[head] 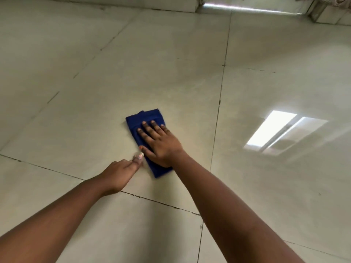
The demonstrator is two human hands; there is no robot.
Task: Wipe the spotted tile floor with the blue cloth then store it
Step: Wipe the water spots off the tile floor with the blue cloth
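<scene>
Two hands are out in front of me over the tile floor (171,54). My right hand (159,143) lies flat on the folded blue cloth (146,118), fingers straight and a little spread, pressing it onto a pale tile just left of a dark grout line. My left hand (119,171) sits beside the cloth's near edge, forefinger stretched toward it, the other fingers curled under, holding nothing. A bright window reflection (281,133) shines on the tiles to the right.

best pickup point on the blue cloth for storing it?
Probably the far short edge of the blue cloth, pinched from above: it lies folded flat on the tile floor, and the right hand presses its near half, leaving that end bare.
</scene>
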